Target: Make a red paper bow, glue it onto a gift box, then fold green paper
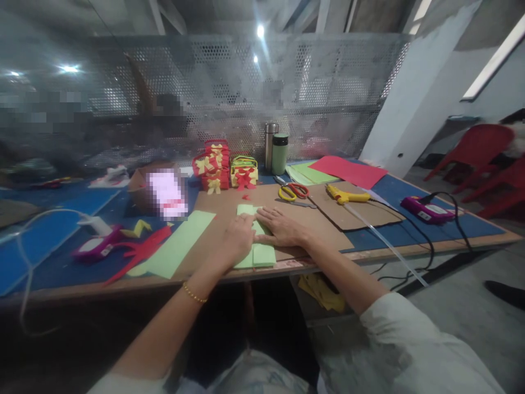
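Note:
A folded light green paper point(263, 256) lies on the brown cardboard point(324, 232) in front of me. My left hand point(239, 239) presses on its left part, fingers bent together near a fold. Flat on the upper right part of the paper rests my right hand point(281, 227), its fingers stretched out and the thumb pointing at my left hand. The two hands almost meet over the paper. To the left, a larger light green sheet point(184, 243) lies partly on the cardboard.
Scissors point(293, 191) and a yellow glue gun point(346, 196) lie beyond my right hand. Red paper items point(214, 167), a green bottle point(280, 155) and red paper point(348, 171) are at the back. Purple power strips point(426, 210) and cables flank the work area.

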`<state>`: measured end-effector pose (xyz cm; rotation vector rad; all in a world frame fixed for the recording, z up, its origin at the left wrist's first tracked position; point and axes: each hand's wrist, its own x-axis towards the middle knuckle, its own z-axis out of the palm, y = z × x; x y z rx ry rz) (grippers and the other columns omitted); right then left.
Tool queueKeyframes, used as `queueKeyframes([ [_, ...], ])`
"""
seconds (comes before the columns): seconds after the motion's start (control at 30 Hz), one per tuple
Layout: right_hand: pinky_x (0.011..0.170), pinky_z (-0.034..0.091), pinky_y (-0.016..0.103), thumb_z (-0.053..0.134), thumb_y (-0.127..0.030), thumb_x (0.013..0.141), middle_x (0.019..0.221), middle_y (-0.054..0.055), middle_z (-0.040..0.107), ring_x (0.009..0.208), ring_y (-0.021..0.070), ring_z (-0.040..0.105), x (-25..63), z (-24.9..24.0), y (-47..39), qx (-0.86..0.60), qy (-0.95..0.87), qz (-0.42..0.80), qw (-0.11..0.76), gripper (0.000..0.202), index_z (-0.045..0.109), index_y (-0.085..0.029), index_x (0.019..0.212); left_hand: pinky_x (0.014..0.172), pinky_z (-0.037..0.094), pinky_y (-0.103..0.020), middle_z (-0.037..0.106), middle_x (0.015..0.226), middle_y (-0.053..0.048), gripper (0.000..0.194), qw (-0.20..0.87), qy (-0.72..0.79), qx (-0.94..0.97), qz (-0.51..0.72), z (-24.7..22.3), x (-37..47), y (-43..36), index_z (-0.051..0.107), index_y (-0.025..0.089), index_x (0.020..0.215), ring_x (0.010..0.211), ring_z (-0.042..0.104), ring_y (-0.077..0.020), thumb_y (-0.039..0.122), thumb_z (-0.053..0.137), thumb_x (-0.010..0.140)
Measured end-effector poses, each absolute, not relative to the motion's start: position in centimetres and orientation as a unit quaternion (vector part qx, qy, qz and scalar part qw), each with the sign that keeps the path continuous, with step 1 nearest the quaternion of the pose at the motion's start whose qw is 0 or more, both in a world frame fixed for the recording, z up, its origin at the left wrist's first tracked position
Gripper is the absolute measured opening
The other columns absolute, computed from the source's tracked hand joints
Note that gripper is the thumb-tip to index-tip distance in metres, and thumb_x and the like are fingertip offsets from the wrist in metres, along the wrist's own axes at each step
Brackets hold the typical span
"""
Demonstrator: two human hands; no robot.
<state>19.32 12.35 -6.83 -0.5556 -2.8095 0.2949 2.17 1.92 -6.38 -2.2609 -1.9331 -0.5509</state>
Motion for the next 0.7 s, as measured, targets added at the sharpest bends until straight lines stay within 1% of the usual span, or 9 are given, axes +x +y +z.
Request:
queueKeyframes([
  [0.07, 0.125, 0.021, 0.059, 0.047, -0.076, 0.093, 0.164, 0.024, 0.035, 0.155, 0.0393, 0.026, 19.4, -6.8, 12.3, -0.200, -0.968, 0.106, 0.112, 0.089, 0.043, -0.012, 0.156, 0.105, 0.047, -0.048, 0.067, 0.125, -0.017, 0.030, 0.059, -0.637, -0.748, -0.178, -6.4, 2.1, 2.0, 0.063, 0.015, 0.118, 0.120, 0.061, -0.0292, 0.012, 0.049, 0.093],
  [0.13, 0.126, 0.018, 0.058, 0.042, -0.080, 0.092, 0.166, 0.025, 0.030, 0.157, 0.0391, 0.023, 19.4, -6.6, 12.2, -0.207, -0.967, 0.114, 0.097, 0.098, 0.037, -0.009, 0.159, 0.114, 0.040, -0.052, 0.064, 0.136, -0.019, 0.036, 0.061, -0.631, -0.755, -0.166, -6.5, 2.0, 2.2, 0.063, 0.015, 0.124, 0.134, 0.054, -0.0304, 0.010, 0.046, 0.093],
  [0.2, 0.127, 0.016, 0.058, 0.040, -0.081, 0.092, 0.167, 0.026, 0.027, 0.157, 0.0389, 0.021, 19.4, -6.5, 12.2, -0.211, -0.966, 0.122, 0.089, 0.101, 0.034, -0.005, 0.160, 0.118, 0.036, -0.052, 0.058, 0.146, -0.021, 0.044, 0.055, -0.629, -0.762, -0.143, -6.8, 1.8, 2.4, 0.060, 0.014, 0.135, 0.143, 0.048, -0.0298, 0.011, 0.043, 0.094],
  [0.27, 0.127, 0.015, 0.058, 0.042, -0.079, 0.093, 0.166, 0.027, 0.027, 0.157, 0.0389, 0.020, 19.3, -6.4, 12.3, -0.212, -0.965, 0.127, 0.089, 0.100, 0.035, -0.004, 0.159, 0.119, 0.037, -0.050, 0.054, 0.152, -0.021, 0.048, 0.049, -0.631, -0.765, -0.124, -7.1, 1.4, 2.7, 0.055, 0.014, 0.142, 0.146, 0.047, -0.0287, 0.014, 0.041, 0.096],
  [0.33, 0.127, 0.017, 0.058, 0.046, -0.077, 0.093, 0.166, 0.027, 0.028, 0.157, 0.0388, 0.022, 19.2, -6.4, 12.4, -0.211, -0.964, 0.127, 0.098, 0.097, 0.038, -0.005, 0.158, 0.119, 0.037, -0.050, 0.052, 0.155, -0.020, 0.049, 0.048, -0.632, -0.764, -0.120, -7.4, 1.1, 2.9, 0.054, 0.016, 0.144, 0.147, 0.046, -0.0282, 0.016, 0.040, 0.097],
  [0.43, 0.126, 0.020, 0.058, 0.051, -0.072, 0.093, 0.165, 0.026, 0.032, 0.156, 0.0385, 0.026, 18.9, -6.3, 12.4, -0.212, -0.964, 0.117, 0.107, 0.092, 0.040, -0.007, 0.157, 0.117, 0.040, -0.049, 0.053, 0.154, -0.020, 0.048, 0.050, -0.635, -0.761, -0.122, -7.6, 0.6, 3.4, 0.059, 0.018, 0.140, 0.146, 0.048, -0.0305, 0.018, 0.045, 0.094],
  [0.57, 0.125, 0.024, 0.050, 0.066, -0.062, 0.090, 0.162, 0.026, 0.038, 0.154, 0.0368, 0.032, 18.7, -5.5, 12.3, -0.216, -0.963, 0.104, 0.119, 0.086, 0.047, -0.006, 0.152, 0.114, 0.044, -0.047, 0.059, 0.149, -0.017, 0.048, 0.063, -0.632, -0.761, -0.134, -7.3, 0.3, 3.9, 0.061, 0.020, 0.138, 0.141, 0.053, -0.0309, 0.020, 0.047, 0.092],
  [0.63, 0.123, 0.031, 0.044, 0.066, -0.055, 0.093, 0.161, 0.022, 0.042, 0.152, 0.0320, 0.037, 19.0, -4.8, 12.3, -0.214, -0.959, 0.093, 0.159, 0.073, 0.052, -0.011, 0.149, 0.113, 0.045, -0.046, 0.061, 0.147, -0.016, 0.051, 0.067, -0.638, -0.755, -0.138, -7.2, 0.1, 4.0, 0.059, 0.019, 0.140, 0.139, 0.055, -0.0298, 0.017, 0.043, 0.091],
  [0.7, 0.116, 0.039, 0.040, 0.060, -0.045, 0.100, 0.157, 0.016, 0.050, 0.144, 0.0263, 0.047, 20.1, -3.9, 12.5, -0.231, -0.949, 0.076, 0.200, 0.050, 0.059, -0.018, 0.142, 0.112, 0.046, -0.044, 0.059, 0.149, -0.015, 0.053, 0.074, -0.636, -0.752, -0.157, -7.1, -0.3, 4.0, 0.054, 0.019, 0.143, 0.136, 0.057, -0.0281, 0.016, 0.040, 0.092],
])
